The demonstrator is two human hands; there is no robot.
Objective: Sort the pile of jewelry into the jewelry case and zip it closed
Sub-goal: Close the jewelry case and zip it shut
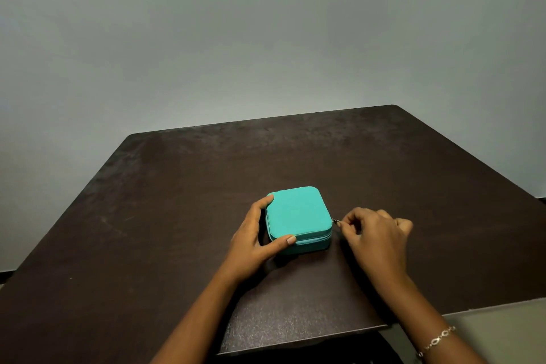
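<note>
Left hand point(253, 241) clamps the teal jewelry case point(298, 219); right hand point(374, 238), just beside it, pinches the zipper pull point(336, 221).

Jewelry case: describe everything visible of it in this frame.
The jewelry case is a square teal box with rounded corners and a matte, fabric-like skin. Its lid is down, and a zipper line runs along the near side. It lies flat on the dark table. The left hand holds its left side. The right hand pinches the metal zipper pull at its right side.
</note>
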